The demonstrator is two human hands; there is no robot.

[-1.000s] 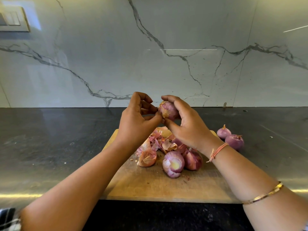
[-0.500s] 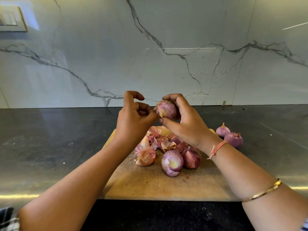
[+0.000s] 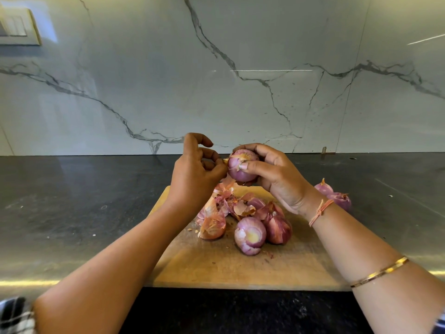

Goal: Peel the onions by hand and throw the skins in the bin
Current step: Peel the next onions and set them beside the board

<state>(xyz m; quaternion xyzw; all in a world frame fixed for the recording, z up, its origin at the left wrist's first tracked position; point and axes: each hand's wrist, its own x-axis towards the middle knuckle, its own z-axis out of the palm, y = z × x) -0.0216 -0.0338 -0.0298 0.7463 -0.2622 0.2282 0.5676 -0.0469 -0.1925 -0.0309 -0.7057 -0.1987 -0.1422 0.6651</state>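
My right hand [image 3: 277, 175] grips a small purple onion [image 3: 240, 167] above the far end of a wooden cutting board [image 3: 216, 266]. My left hand [image 3: 195, 174] is just left of it, its thumb and fingers pinching a strip of papery skin [image 3: 225, 161] at the onion's side. Below, a heap of loose skins [image 3: 228, 203] lies on the board. In front of the heap sit a half-peeled onion [image 3: 250, 235] with a pale cut end and a dark red onion [image 3: 278, 229]. No bin is in view.
Two unpeeled onions [image 3: 333, 195] lie on the dark stone counter [image 3: 72, 203] to the right of the board. A marble backsplash [image 3: 216, 80] rises behind, with a wall switch [image 3: 18, 27] at the top left. The counter's front edge runs under my forearms.
My right hand has turned the onion so more of its purple side faces me. My left hand has shifted slightly left, pulling the skin strip away from the onion.
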